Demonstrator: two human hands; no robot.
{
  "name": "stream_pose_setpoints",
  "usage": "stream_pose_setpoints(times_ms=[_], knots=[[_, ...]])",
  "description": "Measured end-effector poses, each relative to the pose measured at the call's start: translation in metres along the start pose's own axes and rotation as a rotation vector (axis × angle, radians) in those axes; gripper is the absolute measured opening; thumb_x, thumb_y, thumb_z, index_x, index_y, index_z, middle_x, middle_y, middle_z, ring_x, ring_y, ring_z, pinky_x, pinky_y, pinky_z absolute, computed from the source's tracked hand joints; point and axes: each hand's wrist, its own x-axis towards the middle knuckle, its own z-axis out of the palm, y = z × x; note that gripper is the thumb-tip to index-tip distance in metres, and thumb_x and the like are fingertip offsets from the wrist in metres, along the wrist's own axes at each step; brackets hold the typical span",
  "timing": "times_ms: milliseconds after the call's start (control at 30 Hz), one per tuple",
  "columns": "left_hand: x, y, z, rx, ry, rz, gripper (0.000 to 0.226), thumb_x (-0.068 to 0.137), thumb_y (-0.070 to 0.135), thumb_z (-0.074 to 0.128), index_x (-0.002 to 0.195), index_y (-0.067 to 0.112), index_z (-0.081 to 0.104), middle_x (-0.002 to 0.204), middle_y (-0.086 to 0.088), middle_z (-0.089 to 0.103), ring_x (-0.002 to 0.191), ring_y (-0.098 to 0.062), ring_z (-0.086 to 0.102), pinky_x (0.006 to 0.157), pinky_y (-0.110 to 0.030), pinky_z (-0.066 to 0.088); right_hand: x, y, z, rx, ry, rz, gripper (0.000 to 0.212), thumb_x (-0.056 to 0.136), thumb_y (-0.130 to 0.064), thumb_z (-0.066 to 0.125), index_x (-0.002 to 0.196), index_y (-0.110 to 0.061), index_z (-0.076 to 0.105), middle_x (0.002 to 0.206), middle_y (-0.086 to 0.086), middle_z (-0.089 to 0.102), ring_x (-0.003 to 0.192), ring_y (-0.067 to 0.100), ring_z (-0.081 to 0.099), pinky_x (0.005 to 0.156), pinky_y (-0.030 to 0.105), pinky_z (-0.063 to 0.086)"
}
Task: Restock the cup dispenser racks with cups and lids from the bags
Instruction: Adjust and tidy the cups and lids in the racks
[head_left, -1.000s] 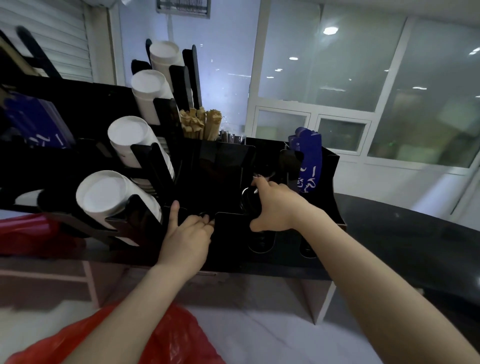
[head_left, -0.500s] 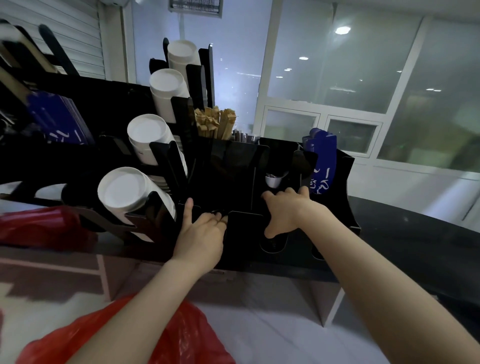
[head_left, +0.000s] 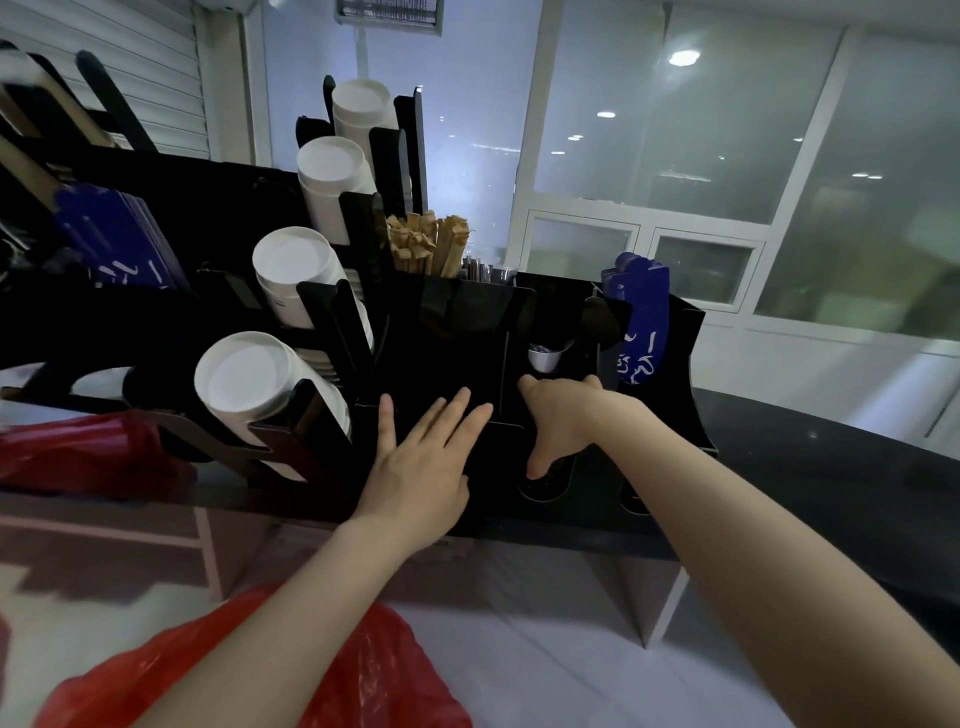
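Four cup stacks (head_left: 249, 379) fill the slanted holders along the counter's (head_left: 831, 467) near edge, so that part looks done. The left hand (head_left: 421, 467) lies flat, fingers straight, on the cup dispenser rack (head_left: 457, 332). The right hand (head_left: 563, 421) hooks over a near-empty slot, probably next. A red bag (head_left: 363, 670) waits below.

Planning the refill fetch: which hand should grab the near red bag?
Left, probably. The left hand lies open, flat on the black rack, its forearm directly over the red bag; the right hand grips a slot edge, farther away.
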Motion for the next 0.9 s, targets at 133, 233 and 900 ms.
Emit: stream_pose_setpoints(times_ms=[133, 233, 900], knots=[[0.001, 0.001, 0.000, -0.011, 0.004, -0.009, 0.078, 0.088, 0.029, 0.053, 0.150, 0.032, 0.006, 0.159, 0.007, 0.007, 0.144, -0.010, 0.014, 0.103, -0.053, -0.026, -0.004, 0.010, -0.008, 0.076, 0.097, -0.059, 0.092, 0.059, -0.039, 0.080, 0.134, -0.017, 0.031, 0.108, 0.000, 0.051, 0.095, 0.023, 0.055, 0.078, 0.037, 0.051], [-0.001, 0.001, 0.000, -0.013, 0.004, -0.014, 0.079, 0.087, 0.030, 0.055, 0.150, 0.031, 0.007, 0.159, 0.008, 0.008, 0.139, -0.006, 0.026, 0.104, -0.054, -0.023, -0.007, 0.018, -0.014, 0.164, 0.142, -0.063, 0.096, 0.059, -0.041, 0.078, 0.139, -0.021, 0.029, 0.121, 0.004, 0.049, 0.104, 0.025, 0.052, 0.086, 0.043, 0.052], [-0.076, 0.018, -0.075, -1.314, 0.157, -0.280, 0.018, 0.092, 0.025, 0.059, 0.080, 0.018, 0.072, 0.075, -0.011, 0.071, 0.074, -0.029, 0.068, 0.070, -0.044, 0.056, -0.111, -0.074, 0.027, 0.724, 0.500, -0.304, 0.104, 0.058, -0.050, 0.079, 0.142, -0.041, 0.019, 0.139, -0.013, 0.025, 0.132, 0.013, 0.027, 0.108, 0.035, 0.033]])
